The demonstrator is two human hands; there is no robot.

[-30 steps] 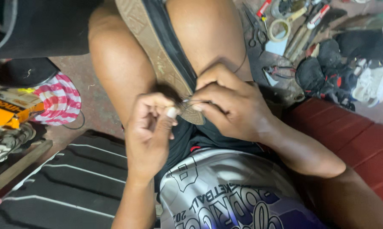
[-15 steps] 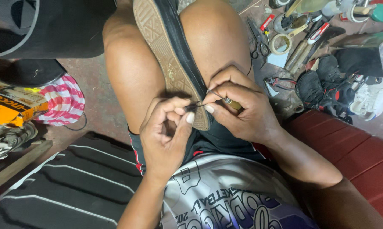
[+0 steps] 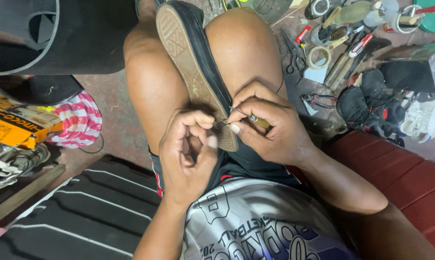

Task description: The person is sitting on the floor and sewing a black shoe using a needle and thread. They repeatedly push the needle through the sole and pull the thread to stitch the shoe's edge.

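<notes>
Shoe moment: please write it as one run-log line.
shoe: sole up, between knees | left hand: pinching at heel | right hand: holding awl at sole edge

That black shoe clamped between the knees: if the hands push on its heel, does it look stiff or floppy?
The shoe probably flexes somewhat: its tan sole looks thin and flat. Wedged between both knees, it likely stays put. The right hand pinches a small tool at the heel and the left hand works beside it.
</notes>
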